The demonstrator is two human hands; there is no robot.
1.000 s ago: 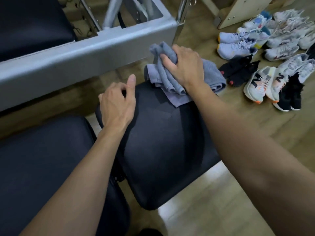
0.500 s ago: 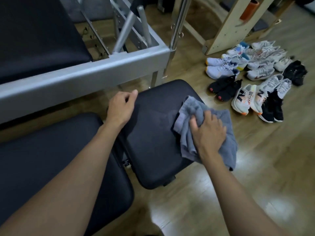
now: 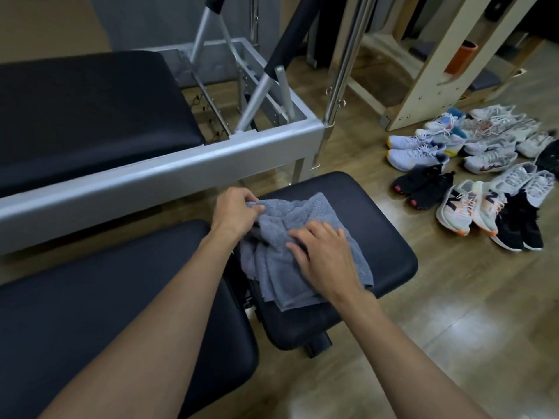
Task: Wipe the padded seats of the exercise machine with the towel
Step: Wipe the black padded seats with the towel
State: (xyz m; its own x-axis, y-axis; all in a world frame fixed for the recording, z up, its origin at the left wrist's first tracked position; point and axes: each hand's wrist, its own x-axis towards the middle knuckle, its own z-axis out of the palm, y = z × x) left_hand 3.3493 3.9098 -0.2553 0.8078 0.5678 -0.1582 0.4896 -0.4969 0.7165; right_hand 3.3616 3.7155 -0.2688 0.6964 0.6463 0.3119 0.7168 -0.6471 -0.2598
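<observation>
Towel [image 3: 272, 267], rumpled grey terry, on black padded seat [image 3: 378, 231], left hand [image 3: 236, 211] pinching its edge, right hand [image 3: 326, 261] pressing flat

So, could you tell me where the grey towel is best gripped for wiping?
Probably grip the raised, bunched fold of the grey towel near its middle, coming from above: it lies crumpled on the padded seat, so flat edges offer little to pinch.

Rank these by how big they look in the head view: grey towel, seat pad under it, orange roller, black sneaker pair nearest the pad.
1. seat pad
2. grey towel, bunched up
3. black sneaker pair
4. orange roller, farther off and partly hidden, so its true size is unsure
</observation>
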